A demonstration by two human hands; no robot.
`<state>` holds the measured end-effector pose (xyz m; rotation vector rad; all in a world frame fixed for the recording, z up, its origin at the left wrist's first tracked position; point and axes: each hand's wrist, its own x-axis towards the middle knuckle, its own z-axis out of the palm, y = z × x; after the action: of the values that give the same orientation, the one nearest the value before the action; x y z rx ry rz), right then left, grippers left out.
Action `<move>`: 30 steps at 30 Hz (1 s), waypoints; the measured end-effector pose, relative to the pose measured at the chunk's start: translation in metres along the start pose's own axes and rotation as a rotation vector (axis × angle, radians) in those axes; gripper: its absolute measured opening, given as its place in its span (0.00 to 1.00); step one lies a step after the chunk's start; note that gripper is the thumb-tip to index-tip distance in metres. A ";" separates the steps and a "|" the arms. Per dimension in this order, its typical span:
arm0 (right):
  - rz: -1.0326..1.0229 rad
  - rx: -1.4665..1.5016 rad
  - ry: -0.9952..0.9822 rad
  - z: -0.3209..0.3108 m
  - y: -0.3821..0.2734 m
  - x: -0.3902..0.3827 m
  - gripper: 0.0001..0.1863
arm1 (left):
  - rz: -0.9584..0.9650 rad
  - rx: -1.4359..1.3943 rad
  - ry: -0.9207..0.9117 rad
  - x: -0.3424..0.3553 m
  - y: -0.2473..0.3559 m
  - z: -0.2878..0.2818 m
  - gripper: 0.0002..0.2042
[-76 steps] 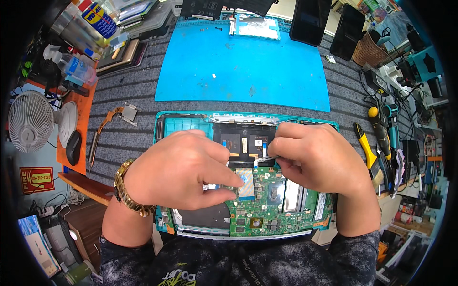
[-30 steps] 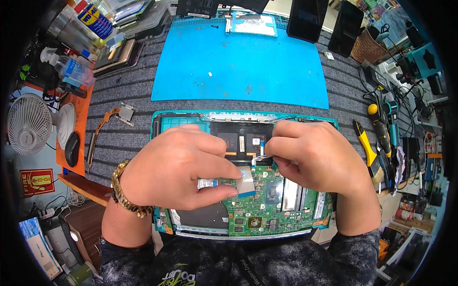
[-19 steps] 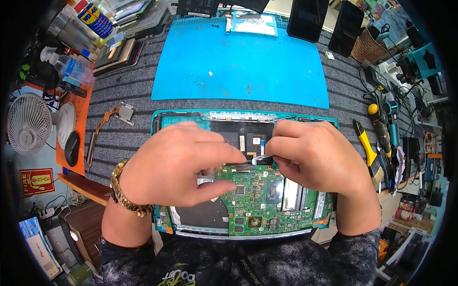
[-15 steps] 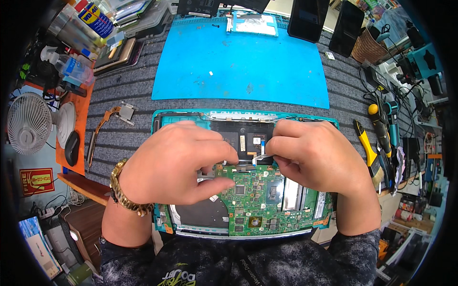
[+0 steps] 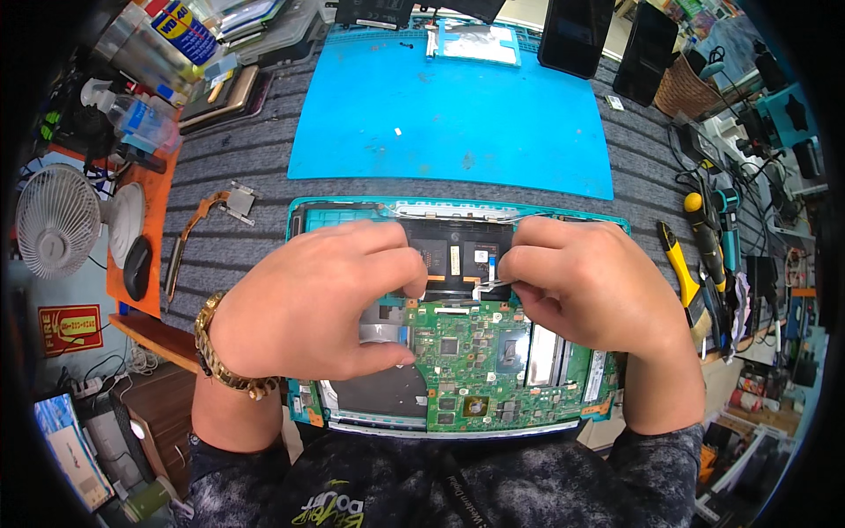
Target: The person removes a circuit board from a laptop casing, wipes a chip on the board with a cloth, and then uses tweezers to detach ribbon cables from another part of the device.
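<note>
An opened teal laptop casing (image 5: 458, 204) lies before me, showing a green circuit board (image 5: 462, 378) and a black panel (image 5: 449, 238). My left hand (image 5: 326, 290) has its fingers apart, forefinger curled at the panel’s lower left and thumb over the board’s left side. A wide grey ribbon cable (image 5: 385, 332) lies between that thumb and forefinger, partly hidden. My right hand (image 5: 576, 286) pinches a thin pale strip (image 5: 484, 286), apparently ribbon cable, at the panel’s lower right.
A blue mat (image 5: 449, 114) lies beyond the casing, with batteries and phones (image 5: 572, 35) at its back. A copper heat pipe (image 5: 198, 224), white fan (image 5: 57, 220) and black mouse (image 5: 136, 268) sit left. Tools (image 5: 678, 264) and wires crowd the right.
The wide ribbon cable has left the board’s middle, uncovering chips and a connector. My left forefinger has moved up and left off it. My right hand stays pinched on the thin strip.
</note>
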<state>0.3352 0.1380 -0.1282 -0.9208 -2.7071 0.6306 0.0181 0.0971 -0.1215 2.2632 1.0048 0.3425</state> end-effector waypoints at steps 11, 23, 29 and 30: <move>0.053 0.021 -0.050 -0.007 -0.001 -0.001 0.09 | -0.069 0.148 0.019 -0.007 0.012 0.010 0.35; 0.083 0.109 -0.119 -0.013 0.001 -0.003 0.09 | 0.014 0.196 0.034 -0.007 0.011 0.014 0.32; 0.056 0.126 -0.145 -0.014 0.002 -0.004 0.09 | 0.042 0.218 0.016 -0.007 0.012 0.013 0.27; 0.046 0.136 -0.137 -0.013 0.002 -0.004 0.09 | 0.041 0.215 0.015 -0.007 0.012 0.013 0.27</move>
<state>0.3439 0.1414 -0.1178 -0.9405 -2.7257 0.9062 0.0263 0.0801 -0.1233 2.4794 1.0472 0.2812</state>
